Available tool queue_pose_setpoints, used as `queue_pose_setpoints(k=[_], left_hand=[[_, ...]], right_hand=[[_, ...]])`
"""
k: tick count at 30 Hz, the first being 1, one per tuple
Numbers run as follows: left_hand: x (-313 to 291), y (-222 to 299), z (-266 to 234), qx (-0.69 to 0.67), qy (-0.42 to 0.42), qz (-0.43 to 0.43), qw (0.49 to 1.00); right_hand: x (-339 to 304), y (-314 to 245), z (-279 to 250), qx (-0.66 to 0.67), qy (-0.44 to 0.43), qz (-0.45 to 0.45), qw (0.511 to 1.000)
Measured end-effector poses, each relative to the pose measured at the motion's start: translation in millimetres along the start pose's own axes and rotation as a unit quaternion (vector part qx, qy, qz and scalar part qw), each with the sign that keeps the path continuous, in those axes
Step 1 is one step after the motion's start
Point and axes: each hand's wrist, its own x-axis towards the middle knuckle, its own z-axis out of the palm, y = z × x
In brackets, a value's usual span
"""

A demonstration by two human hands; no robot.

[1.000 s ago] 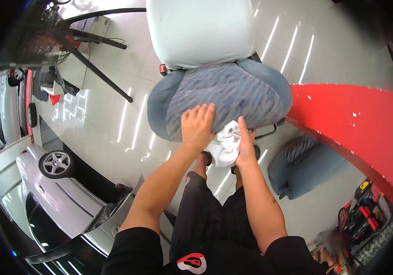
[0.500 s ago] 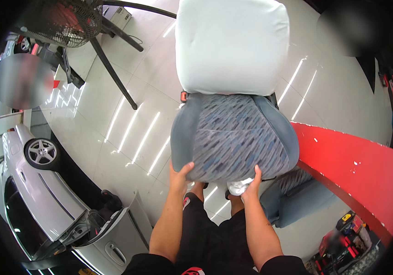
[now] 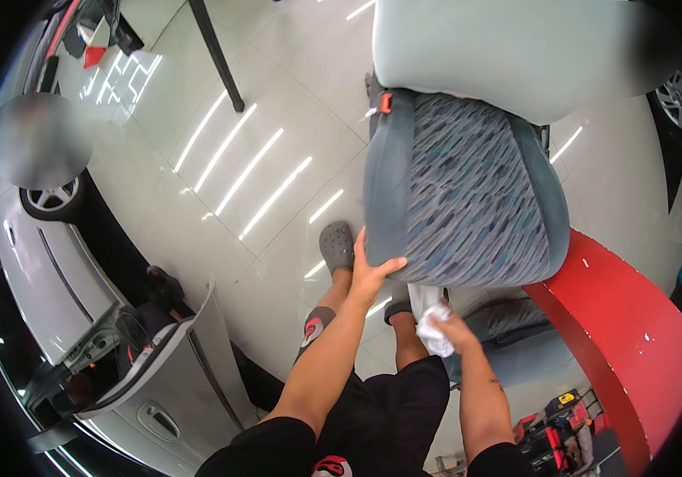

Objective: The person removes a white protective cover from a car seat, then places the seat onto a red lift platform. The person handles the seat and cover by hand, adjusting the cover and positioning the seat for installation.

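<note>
A car seat (image 3: 476, 199) with grey-blue side bolsters and a streaked patterned cushion stands in front of me. Its backrest has a smooth white cover (image 3: 500, 48). My left hand (image 3: 373, 270) grips the cushion's front left corner, thumb on top and fingers along the side. Just below the front edge, my right hand (image 3: 456, 330) is closed on a crumpled white cloth (image 3: 436, 330), apart from the cushion. A pale strip hangs under the seat beside the cloth; what it is I cannot tell. An orange-red buckle (image 3: 386, 103) sits at the cushion's rear left.
A curved red panel (image 3: 627, 318) with chipped paint borders the seat on the right. Below it lies another grey-blue seat (image 3: 516, 350). At left are a silver car (image 3: 54, 270) and its open door (image 3: 174, 397). Tools (image 3: 563, 429) sit at lower right; a black stand leg (image 3: 217, 56) rests on tiles.
My right hand has come off the seat's front edge and moved lower with the cloth. My left hand stays on the front left corner. The view has shifted, placing the seat farther right.
</note>
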Motion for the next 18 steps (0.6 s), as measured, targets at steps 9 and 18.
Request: queue_pose_setpoints(k=[9,18], left_hand=[[12,-58,10,0.029,-0.009,-0.029,0.999],[42,-80,3,0.137,-0.046,-0.069,0.987]], right_hand=[[-97,7,151,-0.43,-0.523,0.007,0.736],[-197,-2,135,-0.172,-0.623,0.118,0.754]])
